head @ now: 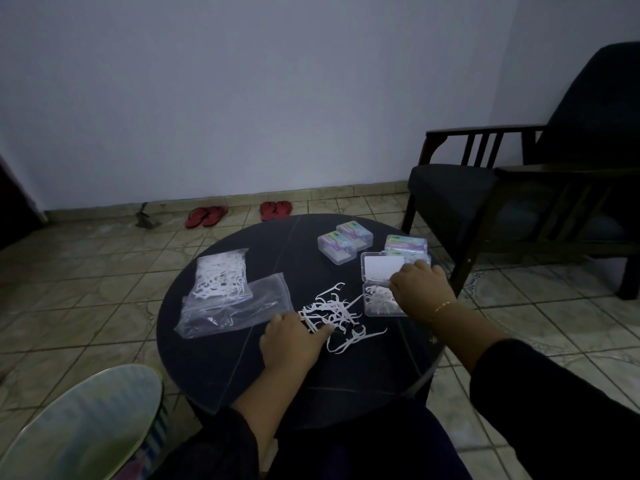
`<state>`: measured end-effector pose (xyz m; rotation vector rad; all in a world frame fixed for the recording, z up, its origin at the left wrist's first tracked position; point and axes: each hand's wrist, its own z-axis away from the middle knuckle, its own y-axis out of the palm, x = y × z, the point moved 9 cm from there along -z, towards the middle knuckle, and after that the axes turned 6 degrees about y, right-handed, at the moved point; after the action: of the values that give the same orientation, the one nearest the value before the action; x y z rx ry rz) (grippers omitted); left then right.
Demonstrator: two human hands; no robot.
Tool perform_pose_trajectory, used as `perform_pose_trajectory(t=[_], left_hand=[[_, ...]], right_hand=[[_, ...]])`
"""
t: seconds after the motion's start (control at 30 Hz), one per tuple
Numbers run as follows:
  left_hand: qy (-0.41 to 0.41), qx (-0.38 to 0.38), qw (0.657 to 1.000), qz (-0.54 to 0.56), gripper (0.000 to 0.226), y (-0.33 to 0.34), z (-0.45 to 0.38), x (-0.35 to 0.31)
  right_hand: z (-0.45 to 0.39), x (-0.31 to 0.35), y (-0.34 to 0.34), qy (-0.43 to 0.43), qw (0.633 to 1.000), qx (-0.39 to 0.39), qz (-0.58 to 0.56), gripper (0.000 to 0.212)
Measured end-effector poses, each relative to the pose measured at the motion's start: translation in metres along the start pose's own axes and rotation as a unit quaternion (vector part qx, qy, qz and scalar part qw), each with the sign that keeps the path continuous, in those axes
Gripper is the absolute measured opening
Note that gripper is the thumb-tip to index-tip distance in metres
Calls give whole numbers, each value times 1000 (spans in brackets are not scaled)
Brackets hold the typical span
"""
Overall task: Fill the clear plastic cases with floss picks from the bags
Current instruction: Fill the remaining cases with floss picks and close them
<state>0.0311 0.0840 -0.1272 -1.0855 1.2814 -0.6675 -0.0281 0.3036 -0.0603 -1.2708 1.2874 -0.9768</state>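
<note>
Filling step in hand. Right hand (420,289), fingers curled, places picks into the open case (381,289) at centre right. Left hand (294,339) pinches loose floss picks (332,315) at frame centre. Next move, judged: transfer another bunch rightward.

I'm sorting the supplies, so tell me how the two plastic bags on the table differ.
The far bag is packed with white floss picks, while the near bag looks empty and see-through. The far bag bulges and overlaps the near bag's back edge; the near bag lies flat, nearer the left hand. Both are clear plastic and rest on the dark round table.
</note>
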Motion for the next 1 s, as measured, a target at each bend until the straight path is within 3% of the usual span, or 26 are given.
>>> perform_pose_trajectory(t=[0.07, 0.17, 0.27, 0.37, 0.47, 0.53, 0.67, 0.83, 1.0], left_hand=[[-7, 18, 1000, -12, 64, 1, -6, 0], [6, 39, 999, -1, 34, 1, -12, -2], [38, 34, 999, 0, 13, -1, -14, -9], [44, 36, 998, 4, 21, 0, -17, -10], [46, 46, 997, -28, 10, 2, -21, -10], [49, 51, 996, -62, 9, 0, -21, -11], [36, 76, 993, -88, 30, 0, -19, -9], [41, 96, 988, -114, 22, -1, -22, -9], [112, 75, 962, -238, 20, -7, -14, -24]], right_hand=[[-4, 1, 1, -4, 1000, -10, 27, 28], [-7, 3, 11, -12, 999, 5, 48, 32], [-8, 1, 24, 7, 1000, 24, -6, 36], [-2, -9, 34, 68, 990, 28, -119, 38], [9, -11, 43, 99, 977, 24, -188, 38], [14, -8, 45, 101, 974, 14, -203, 37], [21, 1, 43, 101, 972, 0, -212, 37], [28, 18, 38, 72, 979, -8, -190, 38], [35, 30, 34, 26, 976, -21, -214, 39]])
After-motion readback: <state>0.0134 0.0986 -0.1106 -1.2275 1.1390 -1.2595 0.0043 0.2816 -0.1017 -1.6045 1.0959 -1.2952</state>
